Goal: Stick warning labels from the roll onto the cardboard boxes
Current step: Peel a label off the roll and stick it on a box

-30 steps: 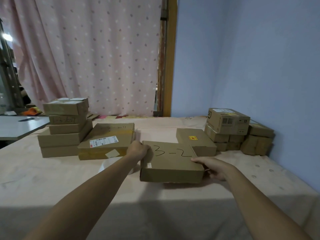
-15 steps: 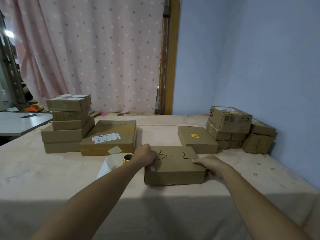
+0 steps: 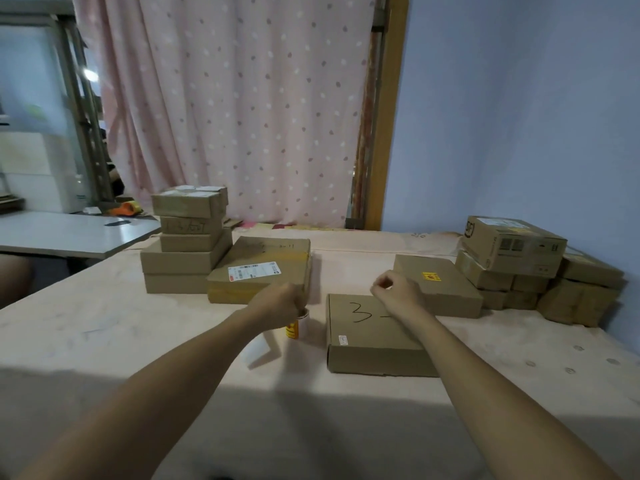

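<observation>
While the stack of boxes [image 3: 187,251] well to the left of the left hand [image 3: 280,301] shows no warning label on any face in view, the wide flat box [image 3: 263,271] just beyond that hand carries only a white shipping label. The left hand is clamped down over the top of the label roll [image 3: 293,330], which stands on the pink table cover [image 3: 104,341] directly under the fist, its yellow labels peeking out below the fingers.

Just right of the roll lies the box marked "3" [image 3: 370,337], its top bare of any sticker. The right hand [image 3: 398,292] hovers over this box's far edge with its fingers curled in, and no label shows between them.

Just beyond the right hand sits 1 box [image 3: 446,292] with a yellow warning label [image 3: 431,276] on its lid. Farther right is a pile of boxes [image 3: 512,251], with no warning label visible from here.

By my reading, 1 box is done, the "3" box is next, and a label has yet to be peeled; the left stack and the flat box remain.
</observation>
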A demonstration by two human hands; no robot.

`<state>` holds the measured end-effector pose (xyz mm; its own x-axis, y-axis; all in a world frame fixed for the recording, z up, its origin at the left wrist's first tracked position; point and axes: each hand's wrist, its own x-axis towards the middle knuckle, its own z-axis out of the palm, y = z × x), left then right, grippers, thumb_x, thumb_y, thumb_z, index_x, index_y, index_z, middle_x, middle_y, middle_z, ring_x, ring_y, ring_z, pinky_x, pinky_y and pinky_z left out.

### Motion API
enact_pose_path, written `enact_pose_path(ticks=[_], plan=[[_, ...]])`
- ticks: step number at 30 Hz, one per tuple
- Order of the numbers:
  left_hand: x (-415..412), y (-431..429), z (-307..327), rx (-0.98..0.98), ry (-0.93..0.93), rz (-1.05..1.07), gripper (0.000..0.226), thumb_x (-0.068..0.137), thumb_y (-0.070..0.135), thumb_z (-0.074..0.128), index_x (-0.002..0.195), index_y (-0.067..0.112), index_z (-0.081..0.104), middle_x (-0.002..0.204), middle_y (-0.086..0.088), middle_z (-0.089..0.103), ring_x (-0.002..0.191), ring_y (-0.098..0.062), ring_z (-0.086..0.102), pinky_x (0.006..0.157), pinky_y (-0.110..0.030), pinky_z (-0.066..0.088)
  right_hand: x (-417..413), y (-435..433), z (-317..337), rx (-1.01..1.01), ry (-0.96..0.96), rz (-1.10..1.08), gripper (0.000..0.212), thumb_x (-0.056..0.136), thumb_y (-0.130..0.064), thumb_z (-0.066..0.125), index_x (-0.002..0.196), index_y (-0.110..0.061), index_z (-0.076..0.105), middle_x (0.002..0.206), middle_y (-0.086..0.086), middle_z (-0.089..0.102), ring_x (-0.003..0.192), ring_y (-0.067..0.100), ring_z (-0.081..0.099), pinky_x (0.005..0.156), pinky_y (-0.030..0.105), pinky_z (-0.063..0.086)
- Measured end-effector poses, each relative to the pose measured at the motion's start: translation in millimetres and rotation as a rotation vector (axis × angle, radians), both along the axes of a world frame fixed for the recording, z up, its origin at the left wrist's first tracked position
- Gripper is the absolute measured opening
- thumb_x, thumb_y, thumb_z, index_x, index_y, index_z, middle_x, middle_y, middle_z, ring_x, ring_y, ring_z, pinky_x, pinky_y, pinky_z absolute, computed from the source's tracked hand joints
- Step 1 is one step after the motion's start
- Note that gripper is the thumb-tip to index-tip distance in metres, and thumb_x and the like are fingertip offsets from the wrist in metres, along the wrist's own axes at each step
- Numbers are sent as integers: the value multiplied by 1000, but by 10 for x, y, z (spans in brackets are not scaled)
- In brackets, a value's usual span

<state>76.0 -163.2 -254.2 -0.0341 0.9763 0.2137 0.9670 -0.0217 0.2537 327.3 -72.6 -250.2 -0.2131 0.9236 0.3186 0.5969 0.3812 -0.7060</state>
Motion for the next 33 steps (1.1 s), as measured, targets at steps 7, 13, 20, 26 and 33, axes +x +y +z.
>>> enact_pose_path(ticks=[7, 13, 20, 26, 33], plan=[[-209, -58, -250, 36, 278, -118, 22, 88, 8, 65, 108, 16, 71, 107, -2, 66, 99, -23, 60, 76, -40, 58, -406, -92, -89, -48, -62, 239, 7, 92, -24, 66, 92, -28, 72, 91, -11, 69, 85, 12, 65, 71, 30, 56], [-213, 27, -249, 55, 80, -54, 13, 92, 20, 70, 101, 12, 76, 102, -3, 69, 89, -20, 61, 74, -32, 54, -614, -172, -156, -23, -112, 312, 11, 93, -27, 65, 101, -25, 72, 100, -11, 69, 93, 8, 63, 76, 24, 48], [-212, 31, 11, 106, -1009, 84, 10, 83, 7, 78, 89, -1, 75, 88, -10, 73, 87, -19, 67, 77, -26, 52, -882, -228, -166, 23, -187, 370, 51, 80, -51, 75, 124, -35, 55, 123, -12, 55, 105, 11, 57, 87, 35, 53], [-274, 44, 120, 104, -1217, 122, 11, 85, 19, 79, 81, 9, 76, 74, -5, 63, 68, -16, 42, 60, -26, 34, -1058, -220, -98, 4, 72, 314, 41, 78, -36, 83, 113, -32, 61, 114, -10, 66, 99, 10, 65, 87, 36, 57], [-345, -58, 197, 110, -1208, -133, 23, 83, 12, 77, 106, 14, 78, 92, -5, 72, 75, -13, 48, 61, -26, 31, -1098, -195, 20, -195, 458, 361, 35, 77, -16, 88, 106, -17, 68, 103, 0, 70, 97, 17, 68, 82, 32, 58]])
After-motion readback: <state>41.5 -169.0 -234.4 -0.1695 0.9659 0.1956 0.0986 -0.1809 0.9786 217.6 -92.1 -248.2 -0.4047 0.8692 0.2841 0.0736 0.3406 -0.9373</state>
